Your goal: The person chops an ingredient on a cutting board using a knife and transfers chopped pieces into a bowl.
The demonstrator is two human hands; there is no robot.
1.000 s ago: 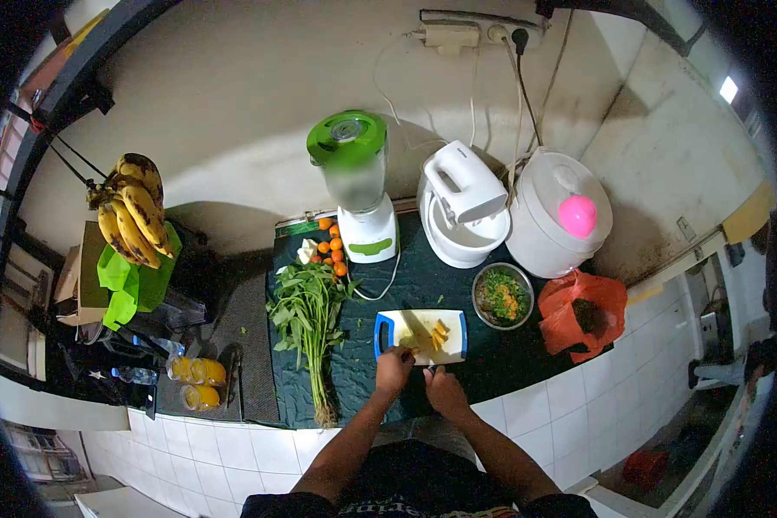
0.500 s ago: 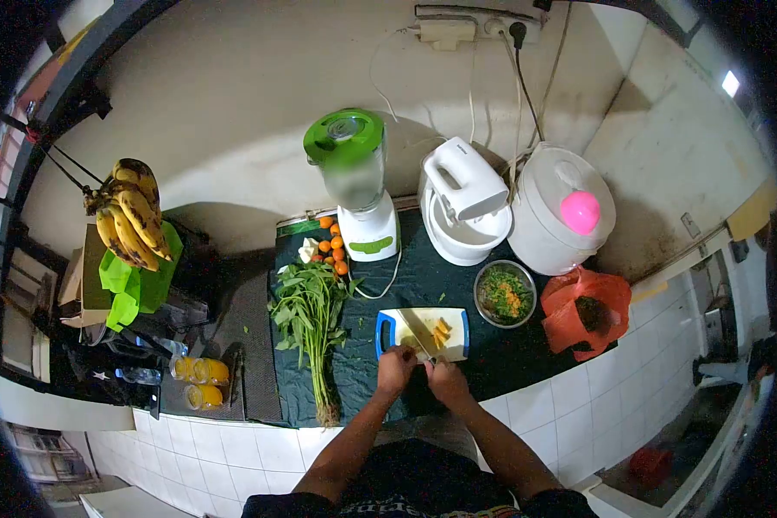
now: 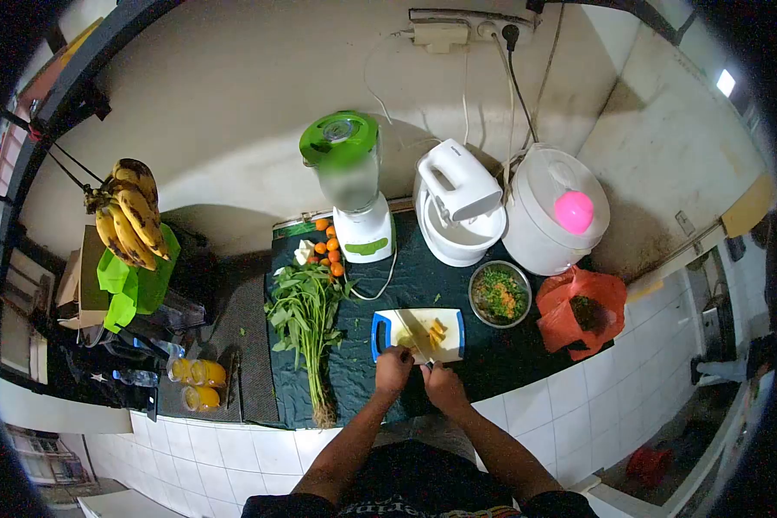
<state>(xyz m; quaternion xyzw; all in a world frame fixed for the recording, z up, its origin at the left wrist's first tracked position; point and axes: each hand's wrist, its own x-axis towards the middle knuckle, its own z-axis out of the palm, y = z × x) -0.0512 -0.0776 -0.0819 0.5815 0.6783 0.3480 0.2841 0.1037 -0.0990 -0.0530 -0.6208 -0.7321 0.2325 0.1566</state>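
My right hand (image 3: 443, 388) is closed round the handle of a knife (image 3: 415, 334). Its blade slants up and left over a white cutting board (image 3: 450, 347) with blue ends. At the board's near edge, my left hand (image 3: 394, 371) has its fingers pinched together beside the blade; anything between them is hidden. Several yellow cut pieces (image 3: 437, 331) lie on the board, right of the blade. Beyond the board to the right stands a metal bowl (image 3: 501, 294) with chopped greens and orange bits.
Leafy greens (image 3: 306, 315) lie left of the board, with small orange fruits (image 3: 332, 245) behind. A blender (image 3: 362, 229), a stand mixer (image 3: 463, 233) and a white cooker (image 3: 548, 216) line the wall. A red bag (image 3: 608, 302) sits right; yellow jars (image 3: 203, 398) and hanging bananas (image 3: 134, 216) are left.
The whole view has shifted slightly left. Both hands and the knife stay at the board's near edge with almost the same pose.
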